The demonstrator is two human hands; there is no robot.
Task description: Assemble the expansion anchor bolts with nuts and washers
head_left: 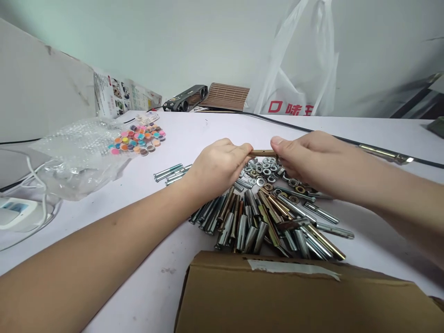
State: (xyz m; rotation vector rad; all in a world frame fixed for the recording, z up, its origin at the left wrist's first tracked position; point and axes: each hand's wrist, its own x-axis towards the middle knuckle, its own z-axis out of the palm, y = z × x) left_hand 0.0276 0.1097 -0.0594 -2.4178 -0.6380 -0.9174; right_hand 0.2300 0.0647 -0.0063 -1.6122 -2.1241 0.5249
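Brass bolt [262, 152] — spans both grips | left hand [217, 169] | right hand [307, 159]

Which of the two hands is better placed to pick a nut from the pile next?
Probably the right hand. Both hands pinch the bronze bolt above the table, but the nuts and washers lie directly beneath the right fingers, while the left hand sits over the bolt heap.

Just 2 bare forearms in shot, no sleeves showing, no watch, no rings, no gloves. Left hand [217, 166] and right hand [308, 159] both have short, plain, unpainted nails, and that's honestly all that's visible.
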